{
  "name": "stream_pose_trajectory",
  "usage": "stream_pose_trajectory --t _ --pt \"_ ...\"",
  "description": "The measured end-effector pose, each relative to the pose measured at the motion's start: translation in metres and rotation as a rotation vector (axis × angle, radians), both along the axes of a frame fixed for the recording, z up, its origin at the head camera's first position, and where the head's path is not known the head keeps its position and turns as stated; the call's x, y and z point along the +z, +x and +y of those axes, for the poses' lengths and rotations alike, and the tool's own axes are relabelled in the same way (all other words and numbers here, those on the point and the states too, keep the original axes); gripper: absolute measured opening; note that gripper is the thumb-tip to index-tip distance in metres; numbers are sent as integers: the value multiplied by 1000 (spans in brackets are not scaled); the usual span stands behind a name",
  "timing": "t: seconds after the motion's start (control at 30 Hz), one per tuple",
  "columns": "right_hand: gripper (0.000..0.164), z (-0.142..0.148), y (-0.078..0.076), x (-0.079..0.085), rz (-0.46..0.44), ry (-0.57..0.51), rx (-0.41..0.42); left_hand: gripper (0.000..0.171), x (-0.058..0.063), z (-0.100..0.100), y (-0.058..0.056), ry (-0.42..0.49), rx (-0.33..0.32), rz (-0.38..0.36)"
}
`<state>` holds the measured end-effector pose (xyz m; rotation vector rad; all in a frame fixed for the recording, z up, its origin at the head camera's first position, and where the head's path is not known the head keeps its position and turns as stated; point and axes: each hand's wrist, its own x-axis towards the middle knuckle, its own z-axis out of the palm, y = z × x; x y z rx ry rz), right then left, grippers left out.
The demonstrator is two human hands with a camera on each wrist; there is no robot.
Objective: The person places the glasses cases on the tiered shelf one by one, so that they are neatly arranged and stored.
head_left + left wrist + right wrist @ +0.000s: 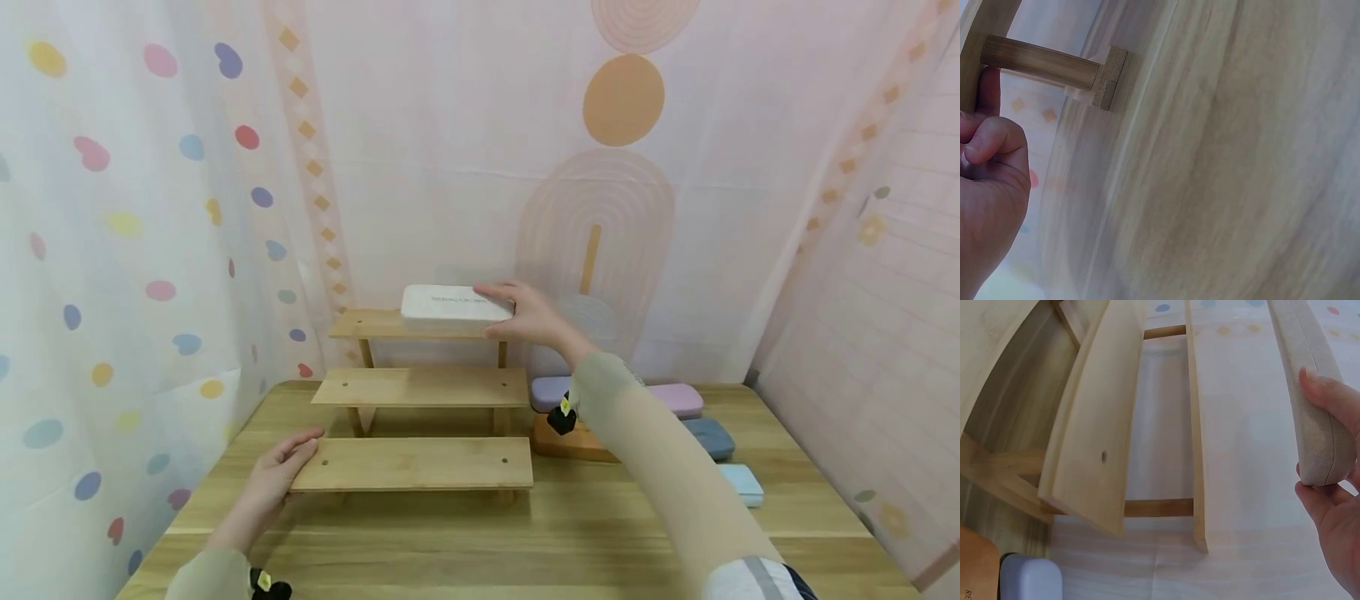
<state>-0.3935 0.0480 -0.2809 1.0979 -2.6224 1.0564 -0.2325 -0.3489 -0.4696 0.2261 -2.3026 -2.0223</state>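
1. Nearest, toward the left edge of the worktop (450, 550), the left hand (273, 475) grips the left end of the lowest step (412, 464) of a wooden rack (420, 387).
2. Toward the worktop's right edge lie a light blue case (742, 483) and, beyond it, a dark blue case (711, 438).
3. Just right of the rack lies an orange case (577, 446).
4. Near the far edge: a lavender case (547, 392) and a pink case (678, 399).
5. The right hand (532, 317) grasps a white case (450, 307) by its right end, above the top step (367, 324), not touching it.
6. Behind hangs a patterned curtain (450, 125).
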Motion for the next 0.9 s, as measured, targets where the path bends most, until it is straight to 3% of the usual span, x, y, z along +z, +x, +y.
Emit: stream_pose_trajectory --t 0.3,0.47,0.63,0.9 --pt "72 -19 -3 4 34 21 4 25 1 -1 5 19 43 2" --pt "72 -31 -8 0 41 12 -2 28 1 -2 7 26 53 0" --pt "74 -42 -10 -4 2 -11 0 19 1 0 11 25 54 -16" --pt "76 -56 -10 -10 -47 -47 -27 34 2 7 15 35 60 -10"
